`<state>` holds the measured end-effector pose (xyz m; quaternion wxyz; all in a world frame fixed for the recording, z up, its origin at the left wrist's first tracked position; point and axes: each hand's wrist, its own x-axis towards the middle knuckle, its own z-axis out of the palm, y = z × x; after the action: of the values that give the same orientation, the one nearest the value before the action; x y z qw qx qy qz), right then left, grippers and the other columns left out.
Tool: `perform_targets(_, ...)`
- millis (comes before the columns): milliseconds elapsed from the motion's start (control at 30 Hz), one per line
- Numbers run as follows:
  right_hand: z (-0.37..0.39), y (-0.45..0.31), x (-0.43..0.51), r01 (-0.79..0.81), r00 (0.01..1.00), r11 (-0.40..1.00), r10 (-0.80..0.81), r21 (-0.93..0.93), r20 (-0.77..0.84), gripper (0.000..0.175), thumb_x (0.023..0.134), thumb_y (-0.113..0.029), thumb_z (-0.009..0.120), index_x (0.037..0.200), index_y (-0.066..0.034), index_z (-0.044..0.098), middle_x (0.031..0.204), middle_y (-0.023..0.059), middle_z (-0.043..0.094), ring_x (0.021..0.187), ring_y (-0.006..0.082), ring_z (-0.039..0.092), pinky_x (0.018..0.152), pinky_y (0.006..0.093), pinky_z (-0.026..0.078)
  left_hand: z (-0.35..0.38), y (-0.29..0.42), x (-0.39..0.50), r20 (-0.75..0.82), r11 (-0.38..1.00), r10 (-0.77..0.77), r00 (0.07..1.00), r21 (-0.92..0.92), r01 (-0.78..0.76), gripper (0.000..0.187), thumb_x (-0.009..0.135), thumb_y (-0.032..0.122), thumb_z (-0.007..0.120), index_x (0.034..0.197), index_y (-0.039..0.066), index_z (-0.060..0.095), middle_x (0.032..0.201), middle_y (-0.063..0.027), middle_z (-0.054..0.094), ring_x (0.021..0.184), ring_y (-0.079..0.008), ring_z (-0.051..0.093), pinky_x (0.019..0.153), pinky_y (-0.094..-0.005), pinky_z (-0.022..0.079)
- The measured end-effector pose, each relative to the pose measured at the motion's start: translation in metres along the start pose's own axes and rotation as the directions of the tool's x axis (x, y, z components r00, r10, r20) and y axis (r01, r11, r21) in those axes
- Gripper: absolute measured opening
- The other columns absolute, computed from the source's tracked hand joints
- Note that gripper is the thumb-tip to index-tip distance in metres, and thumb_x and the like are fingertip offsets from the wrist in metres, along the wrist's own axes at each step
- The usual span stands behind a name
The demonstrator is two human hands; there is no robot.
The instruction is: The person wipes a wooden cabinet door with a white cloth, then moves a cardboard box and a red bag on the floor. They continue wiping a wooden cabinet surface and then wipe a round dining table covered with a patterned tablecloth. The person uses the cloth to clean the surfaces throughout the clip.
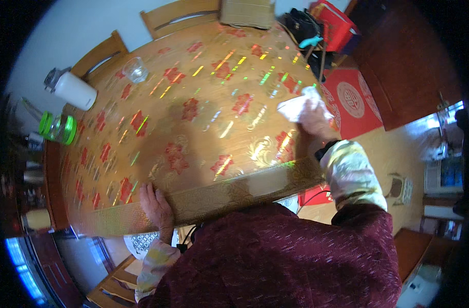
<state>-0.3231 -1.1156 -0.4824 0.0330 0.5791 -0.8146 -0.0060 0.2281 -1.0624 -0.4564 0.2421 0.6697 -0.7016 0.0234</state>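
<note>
My right hand (317,120) presses a crumpled white cloth (300,105) onto the dining table near its right edge. A transparent, shiny cover with red flowers and gold scrolls (203,146) lies over the wooden table. My left hand (156,206) rests flat on the table's near edge, fingers pointing away from me, with nothing seen in it. Part of the palm is hidden against the edge. A drinking glass (136,70) stands towards the far left of the table, well away from both hands.
A white bottle with a grey lid (76,91) and a clear jar with green rims (58,128) are at the left. A cardboard box (247,13) is at the far edge, wooden chairs (99,54) behind. Bags (331,24) and a red mat (349,102) are at the right.
</note>
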Motion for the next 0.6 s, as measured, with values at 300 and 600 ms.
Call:
perform_targets(300, -0.057, -0.185, 0.024, 0.639, 0.719, 0.765, -0.558, -0.078, 0.415, 0.067, 0.084, -0.034, 0.052, 0.143, -0.0134, 0.027, 0.15, 0.0193, 0.012, 0.132, 0.0505, 0.015, 0.104, 0.0626, 0.017, -0.008, 0.011, 0.001, -0.016, 0.998, -0.032, 0.999, -0.055, 0.031, 0.036, 0.088, 0.018, 0.052, 0.12, 0.001, 0.052, 0.13, -0.0206, 0.045, 0.121, -0.0387, 0.041, 0.101, -0.0475, 0.032)
perform_targets(600, -0.041, -0.134, -0.008, 0.575, 0.811, 0.798, -0.586, 0.177, 0.007, 0.075, 0.082, -0.04, 0.057, 0.143, -0.0101, 0.025, 0.144, 0.0273, 0.019, 0.13, 0.0519, 0.019, 0.105, 0.0592, 0.019, -0.013, 0.019, 0.0, 0.029, 0.991, -0.111, 0.993, -0.066, 0.113, 0.044, 0.085, 0.024, 0.058, 0.122, 0.003, 0.05, 0.132, -0.0191, 0.045, 0.123, -0.0372, 0.04, 0.104, -0.0473, 0.029)
